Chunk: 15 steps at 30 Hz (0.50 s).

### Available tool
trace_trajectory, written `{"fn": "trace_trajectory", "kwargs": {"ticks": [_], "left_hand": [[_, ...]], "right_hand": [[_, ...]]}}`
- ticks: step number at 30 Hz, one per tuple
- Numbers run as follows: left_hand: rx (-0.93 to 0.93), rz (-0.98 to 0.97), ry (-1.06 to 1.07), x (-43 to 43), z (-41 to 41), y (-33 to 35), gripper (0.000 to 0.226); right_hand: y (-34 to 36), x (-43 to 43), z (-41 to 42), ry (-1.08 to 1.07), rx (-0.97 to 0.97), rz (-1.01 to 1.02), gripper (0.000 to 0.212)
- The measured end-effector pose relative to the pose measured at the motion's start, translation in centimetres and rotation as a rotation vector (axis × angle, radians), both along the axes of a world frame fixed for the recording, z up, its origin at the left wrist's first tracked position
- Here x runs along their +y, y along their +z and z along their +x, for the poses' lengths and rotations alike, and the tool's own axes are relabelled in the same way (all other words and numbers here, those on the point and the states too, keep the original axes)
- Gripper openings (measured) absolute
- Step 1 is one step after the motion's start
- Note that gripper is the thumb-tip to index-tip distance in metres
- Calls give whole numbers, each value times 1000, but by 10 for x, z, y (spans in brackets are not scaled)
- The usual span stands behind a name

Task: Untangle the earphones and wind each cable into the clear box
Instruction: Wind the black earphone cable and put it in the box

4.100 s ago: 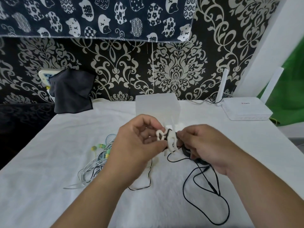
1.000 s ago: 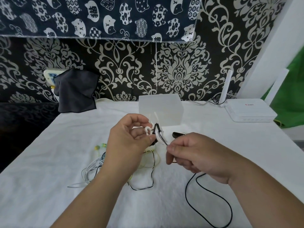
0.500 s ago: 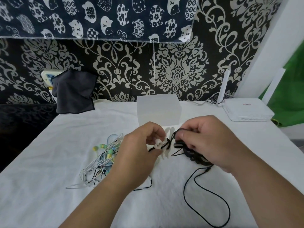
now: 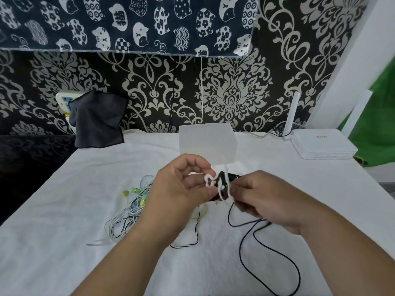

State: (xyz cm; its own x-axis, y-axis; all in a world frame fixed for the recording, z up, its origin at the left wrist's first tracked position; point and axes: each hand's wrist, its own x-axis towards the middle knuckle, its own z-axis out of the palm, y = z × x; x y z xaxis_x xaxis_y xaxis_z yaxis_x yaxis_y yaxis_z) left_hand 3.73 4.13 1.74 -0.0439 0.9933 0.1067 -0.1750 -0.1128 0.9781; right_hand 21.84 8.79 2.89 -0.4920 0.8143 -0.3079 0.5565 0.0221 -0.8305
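Now, L to R: spare tangle (image 4: 128, 212) lies on table (image 4: 64, 210). Left hand (image 4: 181, 189) pinches white winder (image 4: 208, 180), right hand (image 4: 263, 199) pinches black cable (image 4: 221, 182), prob. mid-wrap, just before box (image 4: 207, 142). Lay turns snug, side by side; feed slack w/o kinks.

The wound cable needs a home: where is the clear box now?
Head view: the clear box stands centre-back, just beyond the left hand, between the dark cloth at left and the white router at right.

A home room: damask wallpaper (image 4: 230, 97), cat-print cloth (image 4: 128, 24), a white router (image 4: 322, 146) on a towel-covered table (image 4: 64, 231).
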Motion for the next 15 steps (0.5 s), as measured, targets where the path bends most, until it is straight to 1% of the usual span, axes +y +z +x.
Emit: {"fn": "trace_trajectory", "kwargs": {"ticks": [3, 6, 10, 13, 15], "left_hand": [[-40, -6, 114, 2, -3, -3, 36], [30, -23, 214, 2, -5, -3, 36], [272, -15, 321, 4, -8, -4, 40], [494, 27, 327, 5, -10, -6, 44], [609, 54, 310, 4, -9, -6, 43]], "right_hand": [[0, -4, -5, 70, 30, -79, 27], [1, -4, -5, 111, 48, -95, 24], [5, -5, -3, 147, 121, -110, 29], [8, -4, -3, 31, 249, -57, 34], [11, -3, -2, -63, 324, -17, 37]]}}
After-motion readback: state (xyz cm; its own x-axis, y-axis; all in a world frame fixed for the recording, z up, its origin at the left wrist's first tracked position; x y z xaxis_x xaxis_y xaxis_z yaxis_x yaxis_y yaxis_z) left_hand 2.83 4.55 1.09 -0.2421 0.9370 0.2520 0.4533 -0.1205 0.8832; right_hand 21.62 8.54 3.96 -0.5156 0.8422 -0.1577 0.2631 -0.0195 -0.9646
